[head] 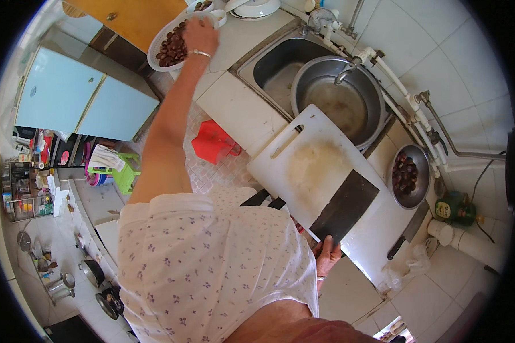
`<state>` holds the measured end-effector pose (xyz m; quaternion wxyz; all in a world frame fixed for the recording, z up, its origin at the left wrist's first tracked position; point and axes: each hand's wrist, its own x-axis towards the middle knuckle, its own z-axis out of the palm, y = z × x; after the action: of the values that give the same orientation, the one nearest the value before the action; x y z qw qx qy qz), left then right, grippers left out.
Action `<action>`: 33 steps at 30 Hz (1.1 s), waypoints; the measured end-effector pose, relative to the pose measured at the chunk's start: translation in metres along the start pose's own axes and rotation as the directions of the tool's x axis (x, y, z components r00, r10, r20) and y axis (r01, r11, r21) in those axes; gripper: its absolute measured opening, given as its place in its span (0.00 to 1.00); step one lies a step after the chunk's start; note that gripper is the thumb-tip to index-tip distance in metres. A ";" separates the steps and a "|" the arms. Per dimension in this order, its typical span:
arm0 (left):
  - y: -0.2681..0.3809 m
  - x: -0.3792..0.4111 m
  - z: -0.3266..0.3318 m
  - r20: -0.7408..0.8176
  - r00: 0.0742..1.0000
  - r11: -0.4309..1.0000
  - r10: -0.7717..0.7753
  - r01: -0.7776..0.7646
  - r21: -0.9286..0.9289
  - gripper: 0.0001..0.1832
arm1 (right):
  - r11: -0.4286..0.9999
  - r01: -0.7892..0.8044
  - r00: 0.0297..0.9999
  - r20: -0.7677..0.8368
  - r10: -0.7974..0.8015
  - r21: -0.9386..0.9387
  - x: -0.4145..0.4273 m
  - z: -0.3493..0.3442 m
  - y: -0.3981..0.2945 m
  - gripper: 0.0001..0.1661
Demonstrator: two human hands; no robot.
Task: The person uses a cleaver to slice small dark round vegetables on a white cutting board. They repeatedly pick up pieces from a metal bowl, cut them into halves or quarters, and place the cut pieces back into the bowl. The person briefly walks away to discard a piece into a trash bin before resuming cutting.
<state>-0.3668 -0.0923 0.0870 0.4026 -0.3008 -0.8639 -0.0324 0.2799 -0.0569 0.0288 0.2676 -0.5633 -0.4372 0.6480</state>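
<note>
My left hand (201,36) reaches over a white plastic basket (153,52) of brown chestnuts (171,48); its fingers are blurred, so whether they hold any is unclear. With my right hand (327,255) I grip one end of a dark cleaver (345,206), its broad blade lying flat over the lower part of a white plastic cutting board (322,158). A brownish stain marks the board, one corner of which reaches the rim of a large metal basin (298,81). Beyond the board, a metal bowl (421,188) contains darker reddish-brown chestnuts (405,173).
The basin stands in the steel sink (268,70) under a tap (345,73). Another knife (407,231) lies near the wall, beside a green bottle (450,210). White dishes (255,9) are stacked behind the sink. A red plastic container (212,141) is on the floor.
</note>
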 end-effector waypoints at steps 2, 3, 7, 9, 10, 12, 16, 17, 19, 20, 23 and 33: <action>0.051 -0.021 0.023 -0.013 0.973 0.933 0.231 -0.225 -0.279 0.25 | 1.000 0.004 1.000 -0.004 -0.004 -0.014 -0.003 0.001 0.000 0.08; 0.103 -0.037 0.004 0.090 0.970 0.831 0.225 -0.143 -0.538 0.22 | 1.000 -0.024 1.000 -0.018 0.024 -0.014 -0.004 0.003 -0.004 0.09; 0.206 -0.103 -0.050 0.048 0.795 0.437 0.605 -0.280 -0.855 0.17 | 0.995 -0.102 0.989 -0.108 0.099 -0.020 -0.010 -0.008 0.000 0.11; 0.252 -0.123 -0.065 0.051 0.651 0.289 0.757 -0.263 -0.921 0.14 | 0.995 -0.087 0.990 -0.111 0.081 -0.048 -0.011 -0.009 -0.004 0.12; 0.271 -0.126 -0.068 0.014 0.586 0.207 0.810 -0.265 -0.942 0.14 | 0.999 -0.037 0.994 -0.107 0.034 -0.026 -0.012 -0.010 -0.001 0.12; 0.318 -0.119 -0.083 -0.116 0.546 0.045 0.829 -0.272 -0.961 0.11 | 0.998 0.048 0.993 -0.106 -0.053 -0.050 -0.013 -0.010 0.005 0.14; 0.420 -0.103 -0.136 -0.176 0.484 -0.166 0.857 -0.065 -0.984 0.11 | 0.990 0.065 0.977 -0.194 -0.089 -0.127 -0.031 -0.019 0.019 0.15; 0.443 -0.098 -0.143 -0.148 0.444 -0.157 0.884 -0.016 -0.987 0.12 | 0.994 0.054 0.975 -0.211 -0.074 -0.099 -0.035 -0.019 0.026 0.15; 0.497 -0.093 -0.138 -0.263 0.458 -0.264 0.849 -0.064 -0.963 0.13 | 0.998 0.042 0.972 -0.230 -0.053 -0.053 -0.040 -0.021 0.038 0.14; 0.521 -0.093 -0.137 -0.214 0.426 -0.204 0.879 -0.070 -0.977 0.14 | 0.999 0.028 0.973 -0.226 -0.036 -0.041 -0.043 -0.023 0.039 0.13; 0.595 -0.097 -0.130 -0.152 0.381 -0.100 0.912 -0.153 -0.983 0.16 | 1.000 -0.003 0.960 -0.281 0.008 0.019 -0.048 -0.022 0.040 0.13; 0.725 -0.144 -0.105 0.098 0.118 0.143 0.988 -0.478 -0.866 0.21 | 1.000 -0.013 0.910 -0.414 0.006 -0.015 -0.052 -0.056 0.056 0.14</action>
<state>0.1708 0.3976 -0.0802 -0.1366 -0.8298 -0.5410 0.0110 0.3535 -0.1122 0.0068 0.3462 -0.6921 -0.3735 0.5116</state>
